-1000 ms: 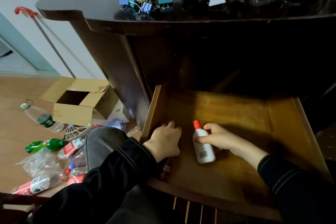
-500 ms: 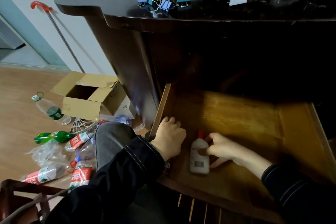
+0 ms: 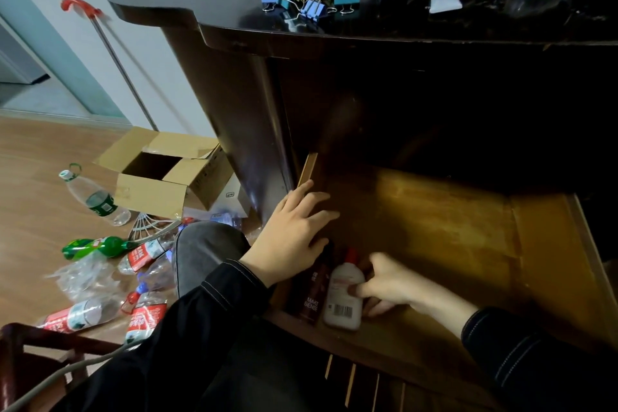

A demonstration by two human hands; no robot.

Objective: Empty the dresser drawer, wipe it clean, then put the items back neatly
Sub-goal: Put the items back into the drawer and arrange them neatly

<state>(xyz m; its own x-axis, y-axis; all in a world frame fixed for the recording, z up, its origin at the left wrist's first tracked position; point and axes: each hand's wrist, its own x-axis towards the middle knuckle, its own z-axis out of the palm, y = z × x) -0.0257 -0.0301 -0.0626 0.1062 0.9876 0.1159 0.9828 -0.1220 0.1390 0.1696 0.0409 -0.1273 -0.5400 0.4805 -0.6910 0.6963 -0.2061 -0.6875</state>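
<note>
Open honey-brown wooden drawer (image 3: 451, 237) first. Left hand (image 3: 294, 237) lies spread on its left wall (holding nothing). Right hand (image 3: 384, 284) curls round the white plastic bottle with the red cap (image 3: 344, 304), which lies in the front-left corner, cap pointing back, right beside a dark brown bottle (image 3: 312, 294).
</note>
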